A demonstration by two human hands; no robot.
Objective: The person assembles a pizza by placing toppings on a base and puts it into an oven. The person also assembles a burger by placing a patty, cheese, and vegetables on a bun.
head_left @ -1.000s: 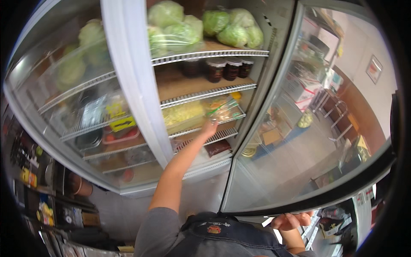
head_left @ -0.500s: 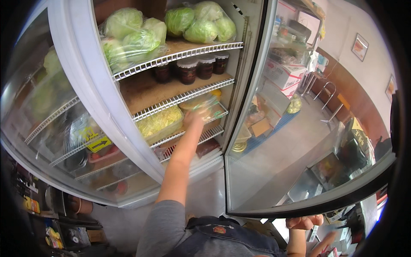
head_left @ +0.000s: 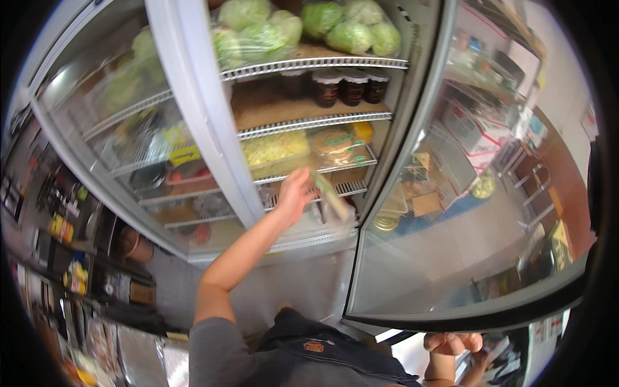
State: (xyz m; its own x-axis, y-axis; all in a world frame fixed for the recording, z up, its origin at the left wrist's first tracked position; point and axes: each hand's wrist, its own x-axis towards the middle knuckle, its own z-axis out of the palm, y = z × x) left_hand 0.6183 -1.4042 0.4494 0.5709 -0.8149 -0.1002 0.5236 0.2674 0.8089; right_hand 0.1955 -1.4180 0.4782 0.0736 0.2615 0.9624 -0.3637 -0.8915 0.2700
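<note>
The step in hand looks like taking a clear bag (head_left: 334, 202) out of the open fridge (head_left: 196, 97). The bag, smeared by motion blur, has a green band near its top and hangs at a slant in front of the lower shelves; what is inside cannot be made out. The left hand (head_left: 296, 193) pinches it by its upper end: the fingers are bent together on the plastic, though blur hides the exact grip. The right hand (head_left: 453, 343) is at the near edge of the glass door (head_left: 406, 293), fingers curled round the edge, apparently keeping it open.

Behind the bag, one shelf carries a tub of shredded yellow food (head_left: 276, 149) and, just beside it, a packet of round tan pieces (head_left: 333, 146). Dark jars (head_left: 327, 90) with white lids stand above, and bagged cabbages (head_left: 351, 33) above those.

The next move calls for a firm pinch and a path clear of the wire shelf edge and the door.
</note>
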